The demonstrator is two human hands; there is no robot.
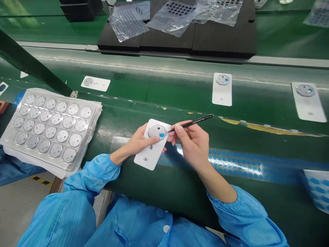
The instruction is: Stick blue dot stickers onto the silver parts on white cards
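Observation:
My left hand point(138, 140) holds a white phone back cover point(151, 151) against the green belt, thumb beside its grey camera ring point(156, 130). A small blue round sticker point(161, 135) sits on that ring. My right hand point(191, 142) grips black tweezers point(192, 122) whose tip touches the ring just right of the blue sticker. Both forearms wear blue sleeves.
A clear tray point(10, 135) of several grey camera rings lies at the left. Three more white covers point(222, 89) point(308, 101) point(95, 83) rest on the green conveyor belt point(159, 89). A strip of blue stickers point(231, 164) runs along the near edge. Black foam trays point(221, 37) with plastic film stand behind.

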